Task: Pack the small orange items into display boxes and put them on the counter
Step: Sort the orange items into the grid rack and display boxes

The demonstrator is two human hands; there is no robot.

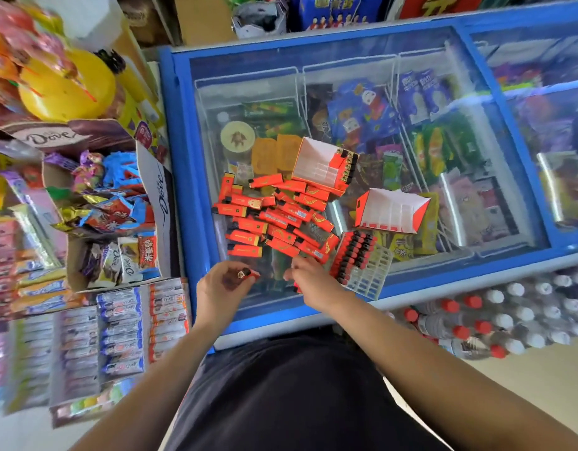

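Working from the head view, we would load the items all one way up, black ends together, sliding each into its own slot instead of dropping handfuls (the loose ones lie crossed every which way). Our left hand (227, 284), low and left of centre, pinches one orange item (248, 273), metal cap up. Our right hand (308, 281), just beside it, curls downward with a sliver of orange beneath; whether it grips anything we cannot tell. The pile of orange items (274, 219) lies just above both hands on the glass surface (271, 302). The part-filled display box (320, 164) sits above the pile, the empty display box (391, 211) to its right, and a filled tray (352, 255) just right of the right hand.
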